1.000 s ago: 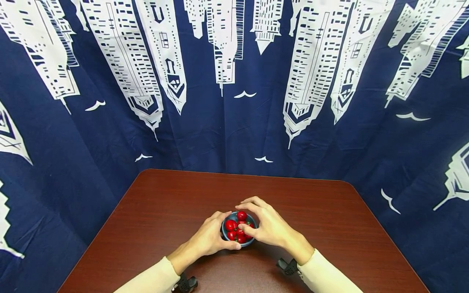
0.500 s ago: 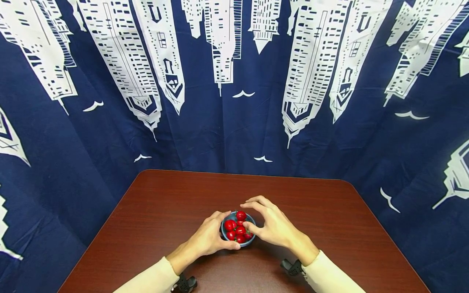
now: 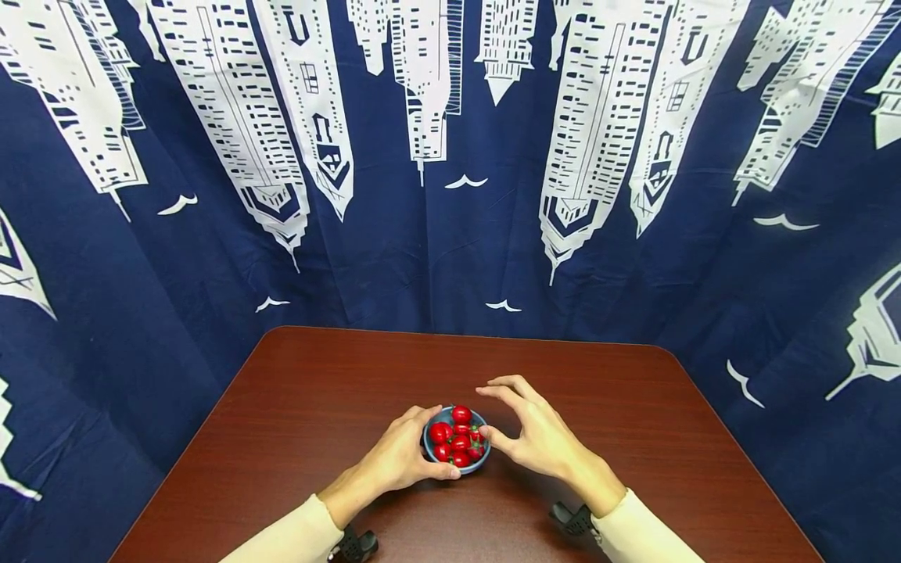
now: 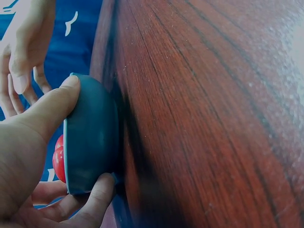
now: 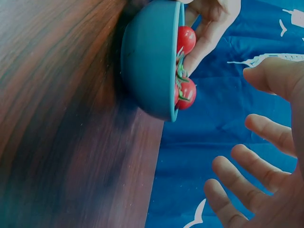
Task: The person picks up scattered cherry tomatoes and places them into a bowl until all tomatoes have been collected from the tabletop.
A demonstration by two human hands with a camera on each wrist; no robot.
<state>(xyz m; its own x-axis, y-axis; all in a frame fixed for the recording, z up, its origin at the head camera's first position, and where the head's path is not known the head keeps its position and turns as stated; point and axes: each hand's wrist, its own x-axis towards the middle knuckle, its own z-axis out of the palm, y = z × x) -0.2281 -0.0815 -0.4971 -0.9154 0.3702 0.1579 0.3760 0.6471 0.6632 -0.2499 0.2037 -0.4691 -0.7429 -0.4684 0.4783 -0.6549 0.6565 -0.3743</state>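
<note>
A small blue bowl [image 3: 480, 464] stands on the table, heaped with several red cherry tomatoes [image 3: 460, 442], some with green stems. My left hand [image 3: 401, 453] grips it from the left; in the left wrist view the thumb presses near the rim of the bowl [image 4: 95, 133] while the fingers wrap the opposite side. Just right of the bowl hovers my right hand [image 3: 538, 438], fingers spread and slightly bent, holding nothing. The right wrist view shows a gap between its fingertips and the tomatoes [image 5: 186, 94].
The brown wooden table [image 3: 338, 375] has rounded far corners. Behind it hangs a dark blue cloth [image 3: 394, 258] printed with white buildings and birds. A black wrist device [image 3: 573, 518] sits at the right sleeve, and a similar one [image 3: 355, 545] at the left.
My right hand has drawn back to the right, from over the bowl to beside it, uncovering more tomatoes. The left hand keeps its grip on the bowl.
</note>
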